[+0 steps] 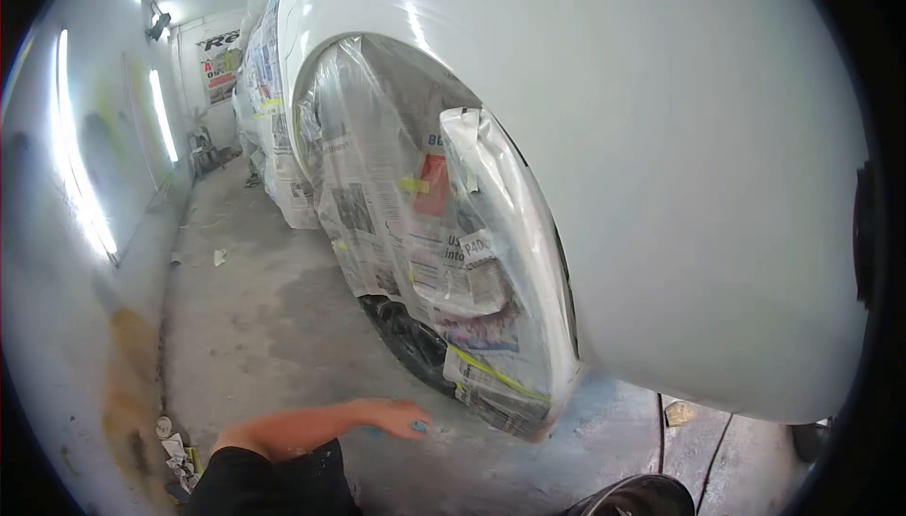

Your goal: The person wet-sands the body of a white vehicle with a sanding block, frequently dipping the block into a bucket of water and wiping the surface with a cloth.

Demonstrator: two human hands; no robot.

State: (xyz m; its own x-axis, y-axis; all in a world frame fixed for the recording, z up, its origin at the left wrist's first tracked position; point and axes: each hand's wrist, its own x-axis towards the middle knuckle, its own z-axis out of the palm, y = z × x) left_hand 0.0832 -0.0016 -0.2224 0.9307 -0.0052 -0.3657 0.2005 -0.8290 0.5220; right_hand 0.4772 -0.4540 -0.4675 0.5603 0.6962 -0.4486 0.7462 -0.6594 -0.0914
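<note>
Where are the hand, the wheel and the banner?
Hand (400,418): head view, on its middle.
Wheel (406,341): head view, on its uncovered lower part.
Banner (222,65): head view, on its printed middle.

Newspaper (359,190) seemingly hides most of the wheel (401,335).

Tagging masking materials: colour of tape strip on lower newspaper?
Tape strip: yellow, best in head view.
</note>
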